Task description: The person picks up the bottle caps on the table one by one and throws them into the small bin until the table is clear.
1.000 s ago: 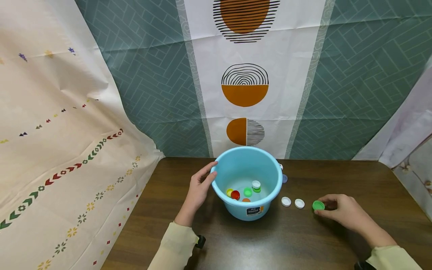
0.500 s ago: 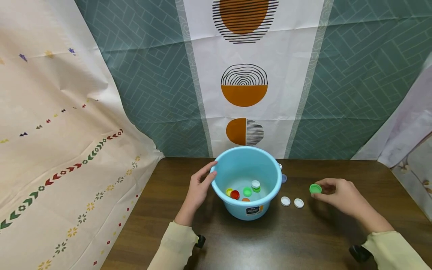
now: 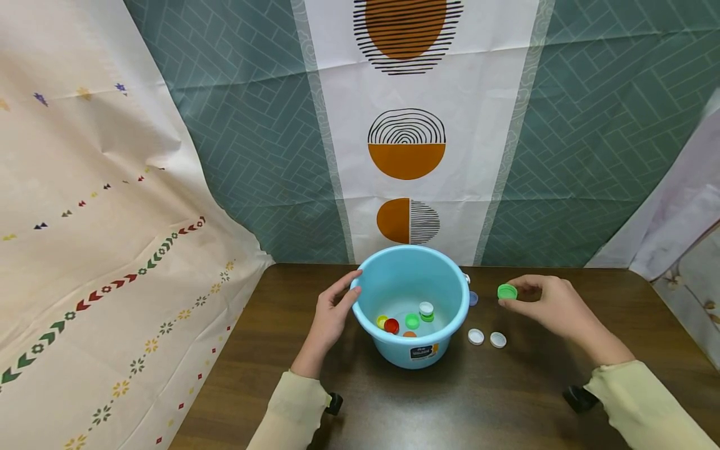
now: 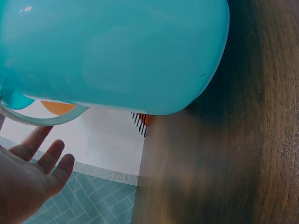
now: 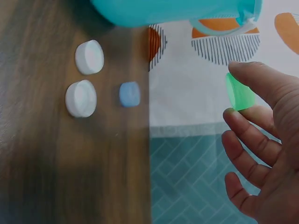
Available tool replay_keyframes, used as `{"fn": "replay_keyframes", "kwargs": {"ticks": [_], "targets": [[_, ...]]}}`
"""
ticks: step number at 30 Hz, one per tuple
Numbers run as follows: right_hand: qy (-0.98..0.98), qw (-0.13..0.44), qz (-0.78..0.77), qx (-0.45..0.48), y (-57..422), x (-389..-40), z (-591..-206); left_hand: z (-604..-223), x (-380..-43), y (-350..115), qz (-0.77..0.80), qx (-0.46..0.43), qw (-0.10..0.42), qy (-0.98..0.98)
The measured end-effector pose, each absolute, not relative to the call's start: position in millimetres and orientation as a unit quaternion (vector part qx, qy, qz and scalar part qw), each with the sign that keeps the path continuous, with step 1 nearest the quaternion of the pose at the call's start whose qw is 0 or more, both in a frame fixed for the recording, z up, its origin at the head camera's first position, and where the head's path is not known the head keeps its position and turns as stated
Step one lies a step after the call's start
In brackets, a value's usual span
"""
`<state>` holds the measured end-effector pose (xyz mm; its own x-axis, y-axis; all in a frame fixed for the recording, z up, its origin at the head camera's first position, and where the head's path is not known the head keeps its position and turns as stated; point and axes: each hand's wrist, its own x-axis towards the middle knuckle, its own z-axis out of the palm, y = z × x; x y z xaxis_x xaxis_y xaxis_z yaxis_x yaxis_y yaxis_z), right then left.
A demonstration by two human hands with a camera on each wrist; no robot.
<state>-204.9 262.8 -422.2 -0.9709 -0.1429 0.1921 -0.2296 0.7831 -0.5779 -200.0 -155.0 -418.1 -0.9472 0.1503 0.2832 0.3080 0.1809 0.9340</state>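
Observation:
My right hand [image 3: 554, 306] pinches a green bottle cap [image 3: 507, 292] between thumb and fingertips, raised over the table to the right of a light blue bucket [image 3: 413, 347]. From the right wrist, the cap [image 5: 239, 92] shows its ribbed side, while the other fingers hang loosely bent. My left hand [image 3: 333, 306] touches the bucket's left rim with its fingertips. In the left wrist view, the fingers of that hand [image 4: 28, 177] are spread beside the bucket's handle [image 4: 51, 120]. Inside the bucket lie several caps, among them a red cap [image 3: 391, 326] and a green cap [image 3: 412, 321].
Two white caps [image 3: 475, 337] [image 3: 497, 340] lie on the brown wooden table [image 3: 427, 412], right of the bucket. A blue cap [image 3: 474, 299] sits close by the bucket's right side. Patterned cloth [image 3: 270, 156] hangs behind the table.
My right hand has lifted the green cap off the table and carried it up and leftward, toward the bucket. My left hand has stayed at the rim.

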Motion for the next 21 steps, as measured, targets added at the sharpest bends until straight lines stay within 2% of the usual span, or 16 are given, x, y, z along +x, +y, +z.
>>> {"fn": "replay_keyframes", "kwargs": {"ticks": [21], "targets": [[-0.931, 0.086, 0.336, 0.117, 225.0, -218.0, -386.4, -418.0, -199.3, -155.1, -0.630, -0.152, 0.060, -0.759]]}}
